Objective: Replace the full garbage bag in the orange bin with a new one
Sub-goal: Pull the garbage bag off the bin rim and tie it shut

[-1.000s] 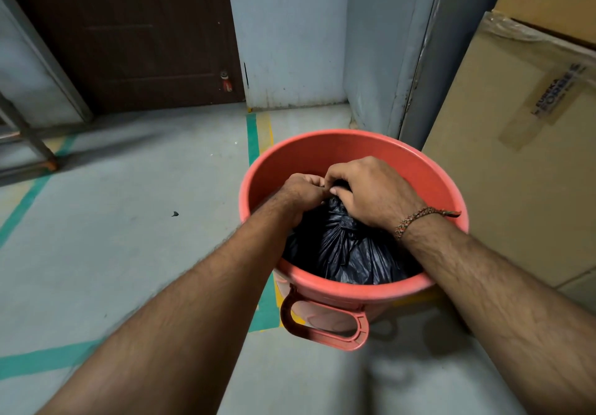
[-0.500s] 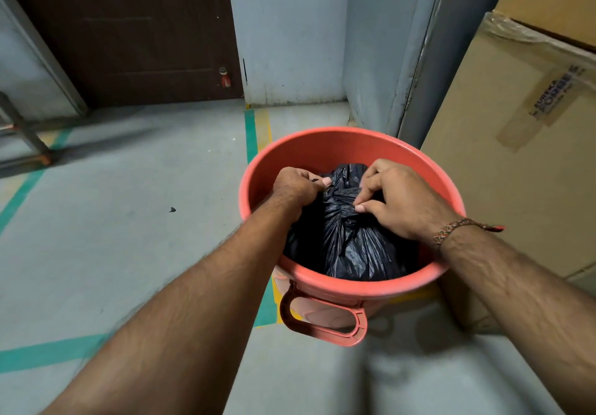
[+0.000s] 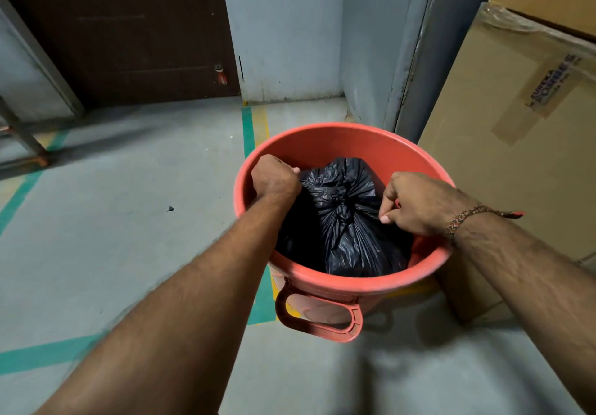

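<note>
Head view, knotted garbage bag (image 3: 348, 227) between left hand (image 3: 274, 179), right hand (image 3: 419, 203)

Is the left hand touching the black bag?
Touching. In the head view the left hand is curled tight round a gathered end of the black bag inside the bin.

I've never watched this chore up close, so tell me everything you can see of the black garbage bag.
The black garbage bag is thin, shiny, crinkled plastic, gathered into a knot on top. It sits full inside the orange bin, below the rim. The left hand grips its gathered plastic; the right hand pinches a strand opposite.
</note>
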